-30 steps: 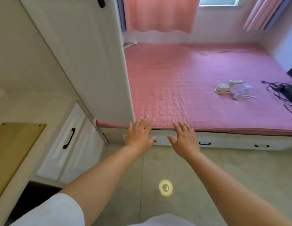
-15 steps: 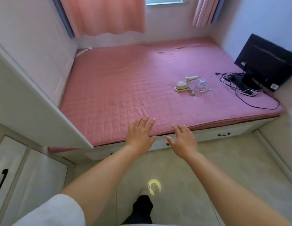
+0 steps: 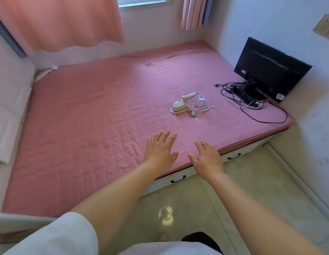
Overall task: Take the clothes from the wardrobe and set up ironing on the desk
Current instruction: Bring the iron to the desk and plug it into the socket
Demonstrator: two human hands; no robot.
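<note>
Both hands are reaching forward, palms down, fingers spread and holding nothing: the left hand (image 3: 160, 150) over the pink mattress (image 3: 82, 126), the right hand (image 3: 207, 157) above its near edge. The small white iron (image 3: 180, 106) is lying on the mattress at one o'clock from the hands, its handle pointing toward one o'clock, its cord (image 3: 202, 105) trailing just beside it. No writing is reading clearly on it or on the black monitor (image 3: 270, 69) at two o'clock.

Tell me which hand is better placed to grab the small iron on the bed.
Probably the left. The left hand, open and empty, is stretched over the mattress nearer the iron; the right hand, also open, sits back by the bed's edge.
</note>
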